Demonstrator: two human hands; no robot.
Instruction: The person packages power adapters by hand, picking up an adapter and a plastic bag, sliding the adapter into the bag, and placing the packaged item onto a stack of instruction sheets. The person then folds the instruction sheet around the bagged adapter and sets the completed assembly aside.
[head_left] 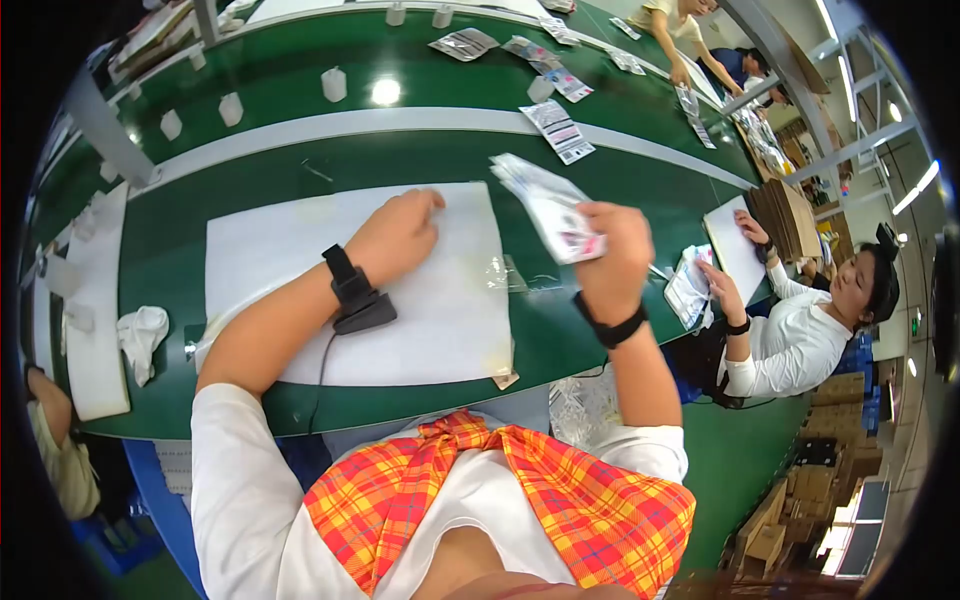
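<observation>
My left hand [398,238] rests over a white mat [430,340] laid on the green bench. Its fingers are curled inward, and whatever they may hold is hidden beneath them. To its right and a little above the bench, my right hand [618,250] grips several flat printed packets [545,205] by their lower end. The packets are white with pink print, slightly blurred, and fan out toward the upper left. A black band with a small box sits on my left wrist, with a cable running from it.
Beyond the mat, a printed packet [558,130] lies across a pale rail [400,122]. More silver packets [465,44] and small white cups [334,85] are spread farther back. A crumpled white cloth [143,340] lies left. At right, a co-worker [800,340] handles packets [690,285].
</observation>
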